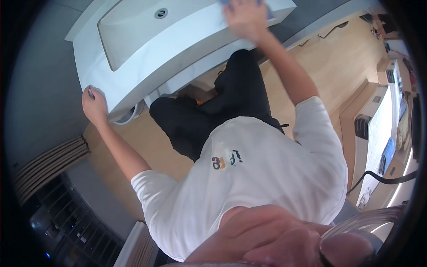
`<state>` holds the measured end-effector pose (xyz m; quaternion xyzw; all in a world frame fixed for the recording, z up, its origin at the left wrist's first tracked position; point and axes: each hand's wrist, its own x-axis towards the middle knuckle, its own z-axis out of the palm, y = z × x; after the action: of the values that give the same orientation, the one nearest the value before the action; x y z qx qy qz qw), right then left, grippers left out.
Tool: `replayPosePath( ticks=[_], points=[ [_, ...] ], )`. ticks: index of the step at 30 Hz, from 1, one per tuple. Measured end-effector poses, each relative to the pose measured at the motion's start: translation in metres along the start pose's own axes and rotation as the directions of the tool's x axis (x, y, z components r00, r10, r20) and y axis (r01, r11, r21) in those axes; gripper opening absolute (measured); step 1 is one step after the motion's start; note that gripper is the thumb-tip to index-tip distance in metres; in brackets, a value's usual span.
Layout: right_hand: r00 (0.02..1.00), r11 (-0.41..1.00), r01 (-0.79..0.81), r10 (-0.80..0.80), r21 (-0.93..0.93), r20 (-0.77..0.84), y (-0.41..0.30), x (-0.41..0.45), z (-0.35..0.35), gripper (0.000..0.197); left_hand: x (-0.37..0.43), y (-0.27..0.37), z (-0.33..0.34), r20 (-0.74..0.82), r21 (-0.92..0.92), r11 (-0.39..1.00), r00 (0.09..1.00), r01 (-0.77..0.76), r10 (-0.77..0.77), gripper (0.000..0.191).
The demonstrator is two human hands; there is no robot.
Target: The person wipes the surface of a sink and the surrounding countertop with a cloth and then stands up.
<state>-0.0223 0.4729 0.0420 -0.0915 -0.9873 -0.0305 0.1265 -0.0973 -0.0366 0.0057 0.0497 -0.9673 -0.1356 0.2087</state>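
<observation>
A white washbasin counter (173, 55) with a rectangular sunken sink (133, 40) and a round metal drain (161, 13) lies before me. My right hand (245, 18), slightly blurred, presses on a blue-grey cloth (271, 14) at the counter's right part, near its front edge. Most of the cloth is hidden by the hand or cut off by the picture's top. At the counter's left end my left hand (94, 104) rests on the corner with curled fingers; whether it holds something small there cannot be told.
My knees in black trousers (213, 116) are under the counter's front edge. A grey wall (43, 83) adjoins its left end. Below the counter a white curved pipe or hose (133, 115) shows. Folded curtains (53, 167) hang at the left; a bed-like wooden piece (358, 133) stands right.
</observation>
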Motion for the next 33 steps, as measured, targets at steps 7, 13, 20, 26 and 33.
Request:
replayPosePath(
  ticks=[7, 13, 20, 26, 33],
  points=[
    [0.934, 0.861, 0.346, -0.279, 0.372, -0.221, -0.252, -0.042, 0.024, 0.074, 0.014, 0.001, 0.013, -0.048, -0.202, 0.975, 0.994, 0.089, -0.1, 0.044],
    [0.907, 0.798, 0.415, -0.398, 0.437, -0.135, -0.413, -0.065, -0.014, 0.077, 0.015, -0.032, -0.006, -0.169, -0.674, 0.692, 0.858, 0.258, -0.485, 0.049],
    [0.93, 0.332, 0.36, -0.201, 0.872, -0.307, -0.247, -0.037, 0.0, 0.055, -0.077, 0.005, -0.047, -0.46, -0.417, 0.909, 0.866, -0.015, -0.197, 0.024],
    [0.916, 0.943, 0.114, 0.021, 0.311, -0.4, -0.039, 0.017, 0.06, 0.054, -0.061, 0.069, -0.025, -0.181, -0.369, 0.925, 0.983, -0.09, 0.023, 0.041],
    [0.883, 0.916, 0.131, 0.066, 0.38, -0.464, 0.002, 0.031, 0.053, 0.047, -0.043, 0.065, -0.003, 0.105, -0.03, 0.992, 0.986, -0.126, 0.129, 0.067]
  ],
)
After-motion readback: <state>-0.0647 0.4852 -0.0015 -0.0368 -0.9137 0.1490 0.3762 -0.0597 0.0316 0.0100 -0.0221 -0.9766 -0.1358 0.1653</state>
